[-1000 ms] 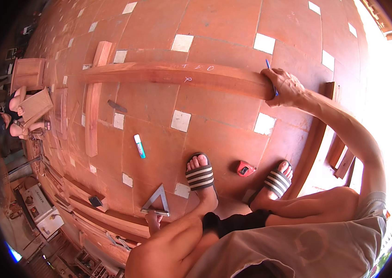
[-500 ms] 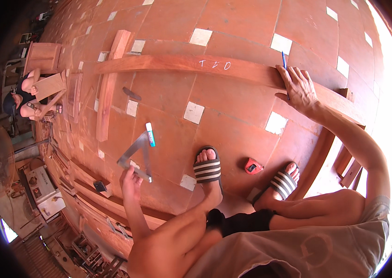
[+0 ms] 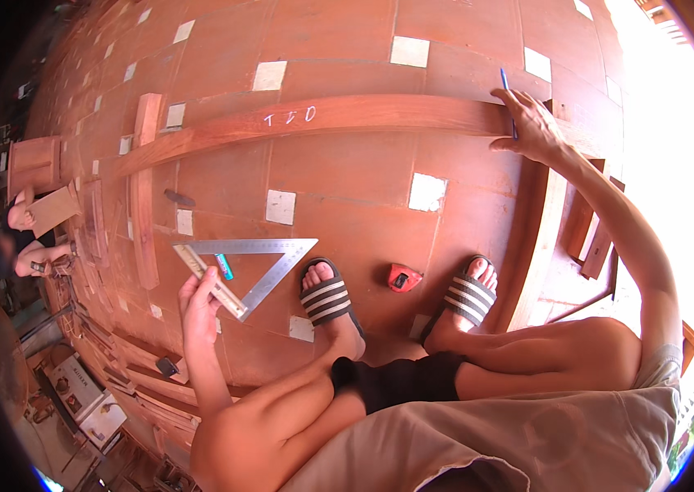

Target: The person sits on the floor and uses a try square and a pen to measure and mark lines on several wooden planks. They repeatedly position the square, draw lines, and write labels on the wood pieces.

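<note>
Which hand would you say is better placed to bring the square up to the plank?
Probably the left hand: it holds the metal square. The right hand rests on the plank with a blue pencil.

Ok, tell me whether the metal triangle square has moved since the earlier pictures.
Yes. The left hand has lifted the metal triangle square up and away from the body; it was below the striped sandal, now it is level with it, nearer the long plank.
</note>
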`<action>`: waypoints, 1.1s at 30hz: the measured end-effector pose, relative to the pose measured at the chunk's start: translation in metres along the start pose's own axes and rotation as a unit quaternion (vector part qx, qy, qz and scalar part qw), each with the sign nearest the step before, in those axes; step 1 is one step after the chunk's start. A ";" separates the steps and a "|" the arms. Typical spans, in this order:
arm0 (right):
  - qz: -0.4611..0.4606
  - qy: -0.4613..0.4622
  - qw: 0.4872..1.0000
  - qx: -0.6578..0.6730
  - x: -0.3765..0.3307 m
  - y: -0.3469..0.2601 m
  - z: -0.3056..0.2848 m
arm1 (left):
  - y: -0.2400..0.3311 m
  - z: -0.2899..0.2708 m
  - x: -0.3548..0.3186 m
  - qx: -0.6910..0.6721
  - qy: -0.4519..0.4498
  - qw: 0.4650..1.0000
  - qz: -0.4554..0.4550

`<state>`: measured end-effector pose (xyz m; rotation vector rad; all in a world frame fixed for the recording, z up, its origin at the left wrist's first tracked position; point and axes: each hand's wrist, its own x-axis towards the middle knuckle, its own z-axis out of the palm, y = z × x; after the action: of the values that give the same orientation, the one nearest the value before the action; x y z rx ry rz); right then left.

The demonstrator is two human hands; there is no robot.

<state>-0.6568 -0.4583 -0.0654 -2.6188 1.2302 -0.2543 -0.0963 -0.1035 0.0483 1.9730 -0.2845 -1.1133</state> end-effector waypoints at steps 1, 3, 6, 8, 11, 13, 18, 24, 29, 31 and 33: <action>0.010 -0.041 0.999 0.012 0.000 0.004 -0.002 | -0.002 0.007 0.002 -0.013 -0.010 1.000 -0.001; 0.033 -0.122 0.991 0.032 0.006 0.014 -0.008 | -0.007 0.007 0.004 -0.028 -0.026 0.999 -0.021; 0.087 -0.242 0.961 0.098 0.028 0.008 -0.027 | -0.022 0.001 -0.001 -0.043 -0.015 0.999 -0.024; 0.134 -0.307 0.933 0.131 0.033 0.018 -0.027 | -0.024 -0.005 -0.006 -0.071 -0.009 0.997 -0.039; 0.142 -0.327 0.915 0.189 0.033 0.025 -0.021 | -0.018 -0.003 -0.014 -0.088 0.016 0.995 -0.045; 0.151 -0.331 0.908 0.210 0.034 0.024 -0.025 | -0.012 -0.001 -0.017 -0.090 0.014 0.995 -0.045; 0.156 -0.237 0.952 0.117 0.025 0.019 -0.034 | 0.013 0.022 -0.008 -0.059 -0.055 0.995 -0.054; -0.130 -0.081 0.980 0.131 -0.025 -0.111 -0.082 | 0.086 0.102 -0.011 -0.005 -0.240 0.963 -0.119; -0.133 0.124 0.973 0.140 -0.073 -0.190 -0.020 | 0.116 0.206 0.000 0.002 -0.353 0.914 -0.199; -0.056 0.213 0.961 0.170 -0.072 -0.194 -0.003 | 0.125 0.235 0.007 0.048 -0.407 0.890 -0.200; 0.007 0.281 0.943 0.178 -0.081 -0.181 -0.007 | 0.139 0.263 0.022 0.122 -0.492 0.841 -0.192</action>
<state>-0.5769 -0.2845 -0.0112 -2.2821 1.2068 -1.1682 -0.2651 -0.3481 0.0716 1.5110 -0.5959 -2.4199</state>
